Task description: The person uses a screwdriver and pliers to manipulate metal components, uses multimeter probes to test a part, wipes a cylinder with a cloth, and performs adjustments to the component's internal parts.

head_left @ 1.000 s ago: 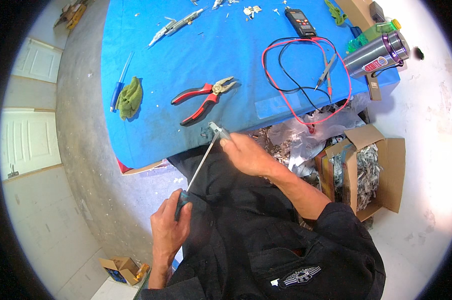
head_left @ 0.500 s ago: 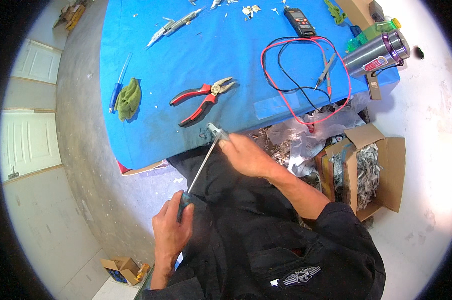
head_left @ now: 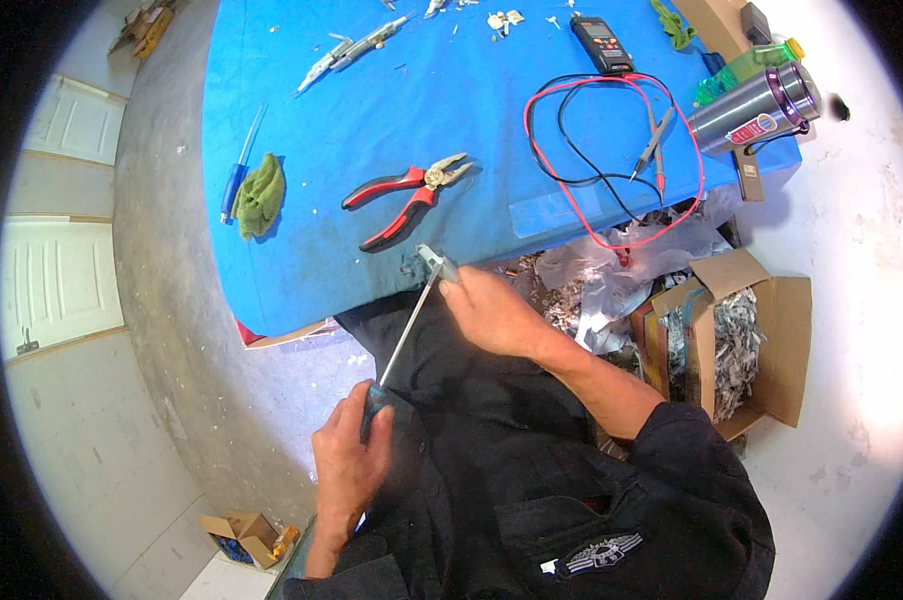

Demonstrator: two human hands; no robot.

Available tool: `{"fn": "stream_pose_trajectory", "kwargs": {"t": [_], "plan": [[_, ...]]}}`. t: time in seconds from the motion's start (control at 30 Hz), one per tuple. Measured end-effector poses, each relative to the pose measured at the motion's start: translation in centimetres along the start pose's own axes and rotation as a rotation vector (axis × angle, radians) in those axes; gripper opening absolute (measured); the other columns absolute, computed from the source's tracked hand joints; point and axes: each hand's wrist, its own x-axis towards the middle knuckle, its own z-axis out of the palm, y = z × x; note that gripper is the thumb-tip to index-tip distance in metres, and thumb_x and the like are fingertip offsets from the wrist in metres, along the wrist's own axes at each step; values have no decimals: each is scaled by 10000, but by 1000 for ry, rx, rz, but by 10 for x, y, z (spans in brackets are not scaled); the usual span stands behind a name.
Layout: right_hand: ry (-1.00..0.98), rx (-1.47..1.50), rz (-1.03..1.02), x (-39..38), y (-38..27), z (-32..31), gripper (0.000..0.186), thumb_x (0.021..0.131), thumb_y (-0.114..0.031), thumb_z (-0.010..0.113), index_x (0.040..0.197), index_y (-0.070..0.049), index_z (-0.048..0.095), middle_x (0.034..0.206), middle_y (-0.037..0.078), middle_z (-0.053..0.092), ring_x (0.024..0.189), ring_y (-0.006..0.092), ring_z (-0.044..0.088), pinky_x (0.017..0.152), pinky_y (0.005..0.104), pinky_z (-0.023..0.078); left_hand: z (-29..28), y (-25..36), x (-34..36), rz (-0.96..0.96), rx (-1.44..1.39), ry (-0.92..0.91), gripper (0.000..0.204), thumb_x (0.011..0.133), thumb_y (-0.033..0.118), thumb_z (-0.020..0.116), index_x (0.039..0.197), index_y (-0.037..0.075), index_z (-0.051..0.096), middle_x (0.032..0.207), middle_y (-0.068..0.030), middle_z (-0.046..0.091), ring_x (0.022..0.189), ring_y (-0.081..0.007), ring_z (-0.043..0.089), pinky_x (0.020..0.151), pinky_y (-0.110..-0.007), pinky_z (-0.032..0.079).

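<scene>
My left hand [head_left: 350, 452] is closed round the dark handle of a screwdriver [head_left: 404, 342], its long shaft slanting up and to the right. The shaft's tip meets a small grey metal part [head_left: 438, 265] at the table's near edge. My right hand [head_left: 492, 310] pinches that part between thumb and fingers; most of it is hidden in the grip. Just beyond lie pliers [head_left: 412, 200] with red and black handles, jaws parted. A second screwdriver [head_left: 238, 180] with a blue handle rests beside a green cloth [head_left: 261, 198] on the left.
A blue cloth covers the table [head_left: 452, 110]. On it are a grey metal assembly [head_left: 352, 55], a multimeter [head_left: 602, 45] with red and black leads, and a steel flask [head_left: 752, 110]. An open cardboard box [head_left: 772, 350] of shredded scrap stands below at right.
Both hands keep their grips, and the screwdriver tip stays at the metal part. The left hand has shifted very slightly right; the whole view has moved a little.
</scene>
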Motion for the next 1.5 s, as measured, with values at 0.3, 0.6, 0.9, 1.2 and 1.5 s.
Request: {"fn": "stream_pose_trajectory", "kwargs": {"t": [0.3,0.6,0.9,1.2,1.5], "plan": [[12,-152,88,-4,-14,0,353,1051,-257,538,1031,86,619,917,373,667,933,564,650,797,604,503,-15,12,5,5,265,-85,404,951,143,731,1321,29,616,901,-168,695,746,-379,706,622,-460,546],[90,-232,61,-9,-18,5,333,1036,-237,602,964,87,592,806,374,671,816,559,677,749,627,535,-43,23,23,348,772,-51,401,961,197,744,1287,8,603,818,-60,606,689,-185,642,504,-341,503],[139,-188,25,-8,-12,9,340,1030,-264,610,978,72,605,832,351,686,829,551,677,758,623,533,-52,18,25,241,443,-60,345,917,173,769,1220,73,638,794,-98,638,673,-307,686,557,-422,520],[97,-192,86,-10,-22,1,379,1025,-297,615,1019,82,631,890,362,677,913,554,662,788,600,508,-55,21,31,198,398,-88,334,907,148,771,1207,70,648,812,-128,681,678,-361,691,587,-466,522],[144,-242,-4,-8,-12,5,350,1018,-296,632,986,53,621,812,338,686,807,535,684,747,618,536,-67,19,39,195,368,-128,354,901,155,785,1220,81,651,790,-112,667,662,-331,687,569,-448,516]]}}
